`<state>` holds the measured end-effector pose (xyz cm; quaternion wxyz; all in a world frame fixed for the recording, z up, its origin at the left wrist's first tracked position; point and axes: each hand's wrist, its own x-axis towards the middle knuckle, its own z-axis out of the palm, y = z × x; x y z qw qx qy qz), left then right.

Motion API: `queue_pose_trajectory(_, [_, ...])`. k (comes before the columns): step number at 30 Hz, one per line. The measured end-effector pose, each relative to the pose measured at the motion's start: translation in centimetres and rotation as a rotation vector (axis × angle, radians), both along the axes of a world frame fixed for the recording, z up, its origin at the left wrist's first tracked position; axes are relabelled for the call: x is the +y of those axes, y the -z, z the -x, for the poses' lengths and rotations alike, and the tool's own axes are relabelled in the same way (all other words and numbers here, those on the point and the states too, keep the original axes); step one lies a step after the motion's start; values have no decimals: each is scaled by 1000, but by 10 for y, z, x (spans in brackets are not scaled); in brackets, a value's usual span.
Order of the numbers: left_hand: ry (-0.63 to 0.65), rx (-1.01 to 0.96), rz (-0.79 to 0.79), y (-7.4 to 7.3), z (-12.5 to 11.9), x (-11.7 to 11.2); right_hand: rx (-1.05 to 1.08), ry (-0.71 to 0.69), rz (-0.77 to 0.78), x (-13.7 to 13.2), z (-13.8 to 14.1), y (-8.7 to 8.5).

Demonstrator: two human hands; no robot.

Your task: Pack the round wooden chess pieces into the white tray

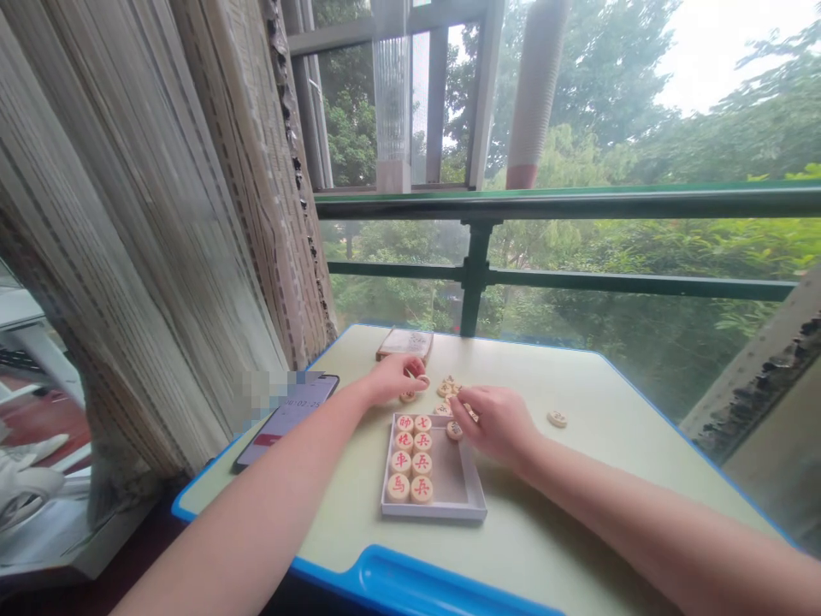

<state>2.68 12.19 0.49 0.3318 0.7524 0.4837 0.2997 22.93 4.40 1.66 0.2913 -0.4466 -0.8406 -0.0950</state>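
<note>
Pinched in the fingers of my left hand [394,379], over the far part of the table, is a round wooden Chinese chess piece [422,381]. Another piece [407,396] lies just beneath that hand. My right hand [499,417] has its fingers curled together at the box's far right corner; what they hold, if anything, is hidden. Inside the shallow white box [436,512], two columns of red-marked pieces [422,464] fill the left side. A dark-marked piece [454,430] sits at its far right. Several loose pieces [447,389] cluster beyond the box, partly covered by my right hand.
A single piece [557,418] lies to the right on the table [577,496]. Behind my left hand is a flat box lid [405,342]. A phone [288,419] rests near the left edge. Curtains [244,214] hang left, and a green railing [475,274] stands beyond the table.
</note>
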Motion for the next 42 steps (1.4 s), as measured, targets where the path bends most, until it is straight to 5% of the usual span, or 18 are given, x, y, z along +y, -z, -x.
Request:
queue_pose_trajectory(7, [-30, -21, 14, -1, -6, -4, 84, -20, -25, 7, -17, 6])
queue_pose_trajectory(12, [-42, -279, 84, -12, -13, -10, 85, -75, -36, 5, -19, 7])
queue_pose_trajectory(18, [95, -455, 260, -32, -20, -29, 100, -131, -102, 2, -16, 6])
queue_pose_trajectory(24, [190, -502, 305, -34, -29, -38, 135, -169, -115, 5, -17, 8])
queue_pose_trajectory(42, [167, -328, 177, -34, -28, -39, 128, -183, -143, 12, -19, 11])
